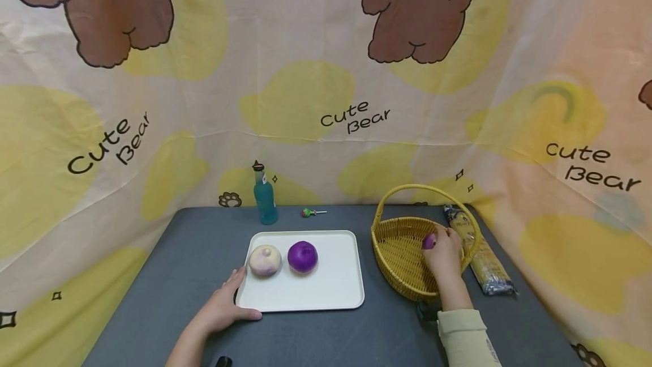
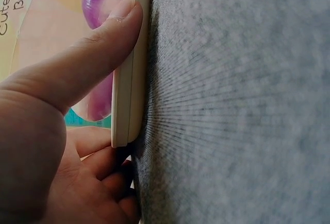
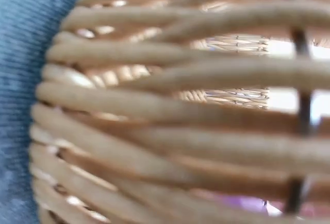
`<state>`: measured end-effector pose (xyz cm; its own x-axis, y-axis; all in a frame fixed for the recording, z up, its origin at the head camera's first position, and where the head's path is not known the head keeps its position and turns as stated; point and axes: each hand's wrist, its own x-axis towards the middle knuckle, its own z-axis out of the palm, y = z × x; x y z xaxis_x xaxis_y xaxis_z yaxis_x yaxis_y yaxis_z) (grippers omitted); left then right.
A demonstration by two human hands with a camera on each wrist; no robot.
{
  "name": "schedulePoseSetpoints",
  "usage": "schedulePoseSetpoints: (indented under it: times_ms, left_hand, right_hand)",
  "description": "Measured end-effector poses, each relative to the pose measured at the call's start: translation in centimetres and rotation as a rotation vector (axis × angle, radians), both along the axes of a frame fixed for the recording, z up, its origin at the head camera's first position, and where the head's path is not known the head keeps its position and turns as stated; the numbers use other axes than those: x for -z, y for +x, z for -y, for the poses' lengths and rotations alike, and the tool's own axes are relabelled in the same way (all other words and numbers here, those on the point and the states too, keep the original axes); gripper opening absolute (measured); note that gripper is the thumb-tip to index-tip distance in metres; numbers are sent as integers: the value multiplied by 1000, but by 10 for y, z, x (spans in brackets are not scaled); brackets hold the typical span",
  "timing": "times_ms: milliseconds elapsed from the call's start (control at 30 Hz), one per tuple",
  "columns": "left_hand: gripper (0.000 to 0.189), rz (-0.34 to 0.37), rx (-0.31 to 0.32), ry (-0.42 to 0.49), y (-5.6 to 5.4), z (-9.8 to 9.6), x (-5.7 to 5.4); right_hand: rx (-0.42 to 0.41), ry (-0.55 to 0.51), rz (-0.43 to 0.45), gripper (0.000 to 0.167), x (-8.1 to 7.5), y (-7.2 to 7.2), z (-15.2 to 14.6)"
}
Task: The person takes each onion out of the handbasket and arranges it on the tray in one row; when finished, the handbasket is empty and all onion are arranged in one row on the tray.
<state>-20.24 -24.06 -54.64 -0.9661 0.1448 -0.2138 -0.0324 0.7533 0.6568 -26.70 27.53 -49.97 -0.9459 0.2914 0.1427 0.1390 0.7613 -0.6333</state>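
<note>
My left hand [image 1: 224, 302] rests at the near left corner of a white tray [image 1: 333, 287]. Its thumb lies along the front rim and its fingers along the left side, as the left wrist view also shows from close by. On the tray sit a pale onion with a purple tinge [image 1: 265, 260] and a deep purple onion [image 1: 303, 257]. Inside a yellow wicker basket [image 1: 394, 254], my right hand [image 1: 444, 251] pinches a rounded purple thing [image 1: 429, 241], mostly hidden by the fingers. Basket weave [image 3: 154, 100] fills the right wrist view.
A teal bottle [image 1: 265, 200] and a lollipop [image 1: 312, 213] are at the table's back edge. To the basket's right lies a clear packet of long yellow noodles [image 1: 486, 259]. The basket's tall handle [image 1: 415, 187] arches above it. A patterned cloth hangs behind the grey table [image 1: 295, 341].
</note>
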Motion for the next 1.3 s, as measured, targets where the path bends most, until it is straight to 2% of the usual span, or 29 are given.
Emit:
schedulePoseSetpoints:
  times_ms: [167, 500, 667, 1033, 1300]
  left_hand:
    - [130, 0, 0, 2, 1, 0, -1]
    - [130, 2, 0, -1, 1, 0, -2]
    - [130, -8, 2, 3, 0, 0, -2]
    - [129, -8, 3, 11, 0, 0, 2]
    - [129, -5, 7, 8, 0, -1, 0]
  right_hand:
    - [-12, 28, -26, 64, 4, 5, 2]
    - [13, 39, 25, 80, 5, 7, 5]
    - [27, 2, 56, 80, 3, 9, 7]
    - [2, -51, -3, 81, -11, 21, 15]
    - [-83, -81, -60, 83, -28, 32, 26]
